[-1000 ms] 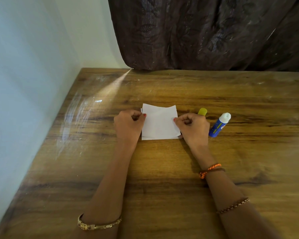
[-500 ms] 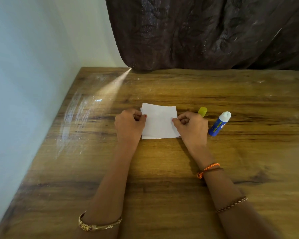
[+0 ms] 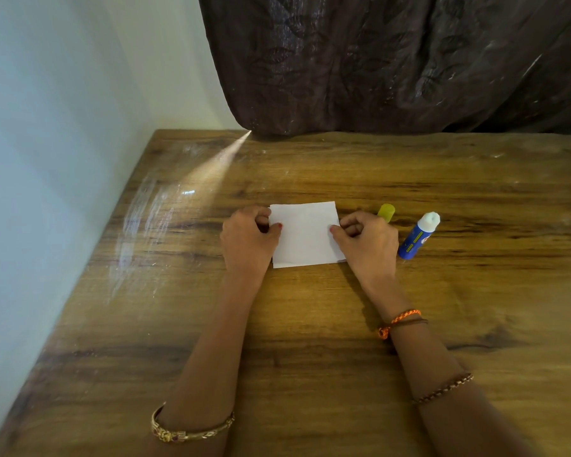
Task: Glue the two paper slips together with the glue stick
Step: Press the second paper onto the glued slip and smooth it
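Glue stick [image 3: 417,237] just beside right hand [image 3: 366,249]

Wood-grain bench [image 3: 310,357] fills the lower view, brown with dark streaks, its surface glossy. A pale streak of light [image 3: 208,169] runs diagonally across its far left corner, with scuffed, whitish smears [image 3: 139,225] shining beside it. Along the left edge stands a plain pale wall [image 3: 47,127], meeting the bench all the way down. At the back hangs a dark brown curtain [image 3: 393,61], patterned and creased, its hem touching the bench's far edge.
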